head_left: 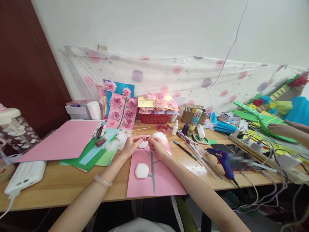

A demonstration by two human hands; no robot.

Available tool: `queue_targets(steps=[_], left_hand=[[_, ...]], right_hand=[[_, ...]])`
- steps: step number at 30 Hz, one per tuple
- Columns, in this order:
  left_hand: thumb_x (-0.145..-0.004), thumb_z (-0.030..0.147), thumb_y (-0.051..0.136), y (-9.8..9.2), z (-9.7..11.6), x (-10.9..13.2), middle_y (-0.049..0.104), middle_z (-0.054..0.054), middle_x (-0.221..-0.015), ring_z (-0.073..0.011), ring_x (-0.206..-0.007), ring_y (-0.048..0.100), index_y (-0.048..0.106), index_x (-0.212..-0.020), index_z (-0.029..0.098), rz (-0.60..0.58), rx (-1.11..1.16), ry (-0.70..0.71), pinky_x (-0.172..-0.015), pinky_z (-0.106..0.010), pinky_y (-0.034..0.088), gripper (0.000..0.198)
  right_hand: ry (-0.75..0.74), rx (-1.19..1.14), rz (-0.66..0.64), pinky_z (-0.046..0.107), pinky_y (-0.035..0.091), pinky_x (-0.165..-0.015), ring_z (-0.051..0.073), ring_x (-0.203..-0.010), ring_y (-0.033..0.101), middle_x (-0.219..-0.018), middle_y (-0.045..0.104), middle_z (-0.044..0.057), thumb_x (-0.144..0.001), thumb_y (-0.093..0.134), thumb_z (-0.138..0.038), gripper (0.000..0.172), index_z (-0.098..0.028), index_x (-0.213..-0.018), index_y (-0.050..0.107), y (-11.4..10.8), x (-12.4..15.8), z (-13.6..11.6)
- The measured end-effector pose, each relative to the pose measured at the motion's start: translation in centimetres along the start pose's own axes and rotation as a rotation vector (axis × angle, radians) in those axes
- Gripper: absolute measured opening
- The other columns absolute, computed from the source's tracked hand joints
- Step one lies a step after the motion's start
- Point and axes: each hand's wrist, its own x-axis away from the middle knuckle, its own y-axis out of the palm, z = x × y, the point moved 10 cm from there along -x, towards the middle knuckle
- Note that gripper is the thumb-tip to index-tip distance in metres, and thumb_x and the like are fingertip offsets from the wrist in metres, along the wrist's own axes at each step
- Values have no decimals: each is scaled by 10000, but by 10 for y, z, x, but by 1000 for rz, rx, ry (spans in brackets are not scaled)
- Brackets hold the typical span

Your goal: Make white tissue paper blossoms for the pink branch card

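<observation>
My left hand (131, 145) and my right hand (157, 147) meet above the far end of a pink paper sheet (166, 180). Fingertips of both are pinched around something small and reddish, too small to make out. A painted green stem with side branches (152, 174) runs up the sheet. Left of the stem lies a round white paper piece (141, 170); another white paper piece (143, 144) shows just under my fingers. A fluffy white paper flower (160, 137) sits behind my right hand, which partly hides it.
Coloured paper sheets (62, 138) are stacked at left near a white power bank (25, 177). Finished flower pictures (122, 111) and a red basket (154, 119) stand behind. Pens (185, 150), a blue glue gun (223, 161) and cabled power strips lie right. Another person's hands (281, 129) touch a green craft.
</observation>
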Motion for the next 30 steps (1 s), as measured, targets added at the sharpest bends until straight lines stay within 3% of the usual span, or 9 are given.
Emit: queue_targets(steps=[21,30], left_hand=[[-697,295,602,0,5,1,746,-62,-926,-239,-924,661,748,-838,168,4,-10,6,-863,-357,493,239],[-693,324,592,0,-3,1,749,-66,-905,-240,-905,666,746,-837,160,18,34,-42,-822,-344,499,267]], right_hand=[[-4,2,-6,225,69,-412,48,-408,127,-447,236,-110,-669,618,-362,205,-166,-715,580,2,2,-5],[-13,-4,-23,227,67,-414,49,-407,127,-440,227,-111,-673,625,-363,210,-159,-720,598,3,2,-5]])
